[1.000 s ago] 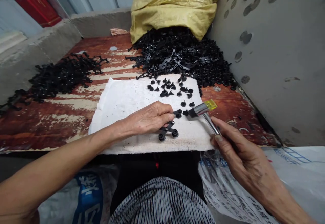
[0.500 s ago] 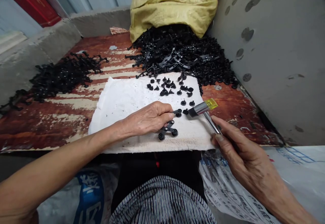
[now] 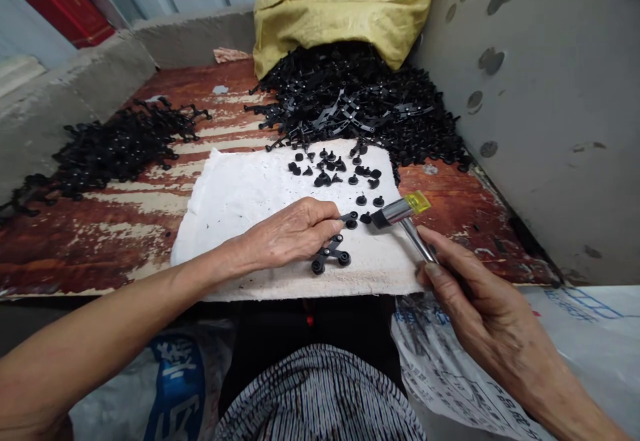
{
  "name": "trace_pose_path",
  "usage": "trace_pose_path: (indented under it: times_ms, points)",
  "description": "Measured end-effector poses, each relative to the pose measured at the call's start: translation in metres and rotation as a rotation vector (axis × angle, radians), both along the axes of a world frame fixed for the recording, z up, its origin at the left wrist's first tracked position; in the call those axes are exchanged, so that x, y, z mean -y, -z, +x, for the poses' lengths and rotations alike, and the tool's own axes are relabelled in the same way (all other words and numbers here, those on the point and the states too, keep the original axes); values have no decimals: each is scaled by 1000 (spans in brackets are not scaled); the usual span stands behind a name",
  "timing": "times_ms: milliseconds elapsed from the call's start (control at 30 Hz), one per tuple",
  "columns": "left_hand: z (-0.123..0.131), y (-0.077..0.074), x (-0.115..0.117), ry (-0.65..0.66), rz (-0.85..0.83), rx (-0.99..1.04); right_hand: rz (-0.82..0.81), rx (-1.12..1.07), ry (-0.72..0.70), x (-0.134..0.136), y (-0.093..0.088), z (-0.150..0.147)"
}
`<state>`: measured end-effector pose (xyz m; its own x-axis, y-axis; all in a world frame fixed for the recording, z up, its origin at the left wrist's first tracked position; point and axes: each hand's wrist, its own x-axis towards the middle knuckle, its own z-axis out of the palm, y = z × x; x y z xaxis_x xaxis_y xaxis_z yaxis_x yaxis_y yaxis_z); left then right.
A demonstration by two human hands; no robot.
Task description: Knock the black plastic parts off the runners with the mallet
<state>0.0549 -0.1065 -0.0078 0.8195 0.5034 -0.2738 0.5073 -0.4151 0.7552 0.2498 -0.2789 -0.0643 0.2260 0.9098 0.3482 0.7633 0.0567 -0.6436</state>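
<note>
1. Biggest thing here is the worn reddish-brown surface [image 3: 130, 227], paint scraped off in pale streaks. Clock centre is the middle of the white cloth [image 3: 240, 194] on it, 12 being the far side.
2. Yellow sack [image 3: 340, 21], just past 12, its lower edge draped over the back of a big heap of black parts [image 3: 350, 104].
3. That heap sits around 1 o'clock, basically a tangle of metal-looking linkages running right up to the cloth.
4. The cloth itself is pretty grubby, with dark specks all over.
5. Smaller heap of black parts [image 3: 115, 144] over at 10, well apart from the big one.
6. Left hand [image 3: 295, 231], near the centre, fingers closed on a black linkage [image 3: 327, 252]. Right hand [image 3: 470, 294], about 4 o'clock, wrapped round a hammer [image 3: 400, 211].
7. Hammer's at 3, black face pointing to 9, see-through yellow end to 3. Can't tell if the face touches the small cap right next to it.
8. The linkage is just toward 4 from centre: crossed bars, round caps at the ends, partly hidden by fingers.
9. Tiniest: loose black caps [image 3: 361, 200] with stems, scattered from 1 to 3, some upright, some tipped over.
</note>
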Motion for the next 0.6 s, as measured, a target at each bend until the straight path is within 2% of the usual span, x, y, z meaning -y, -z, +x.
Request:
trace_pose_path:
  times_ms: [367,600]
  points:
    - [0,2,1,34,80,6,4,-2,-14,0,0,0]
    - [7,-7,3,30,149,-42,11,30,-42,0,-1,0]
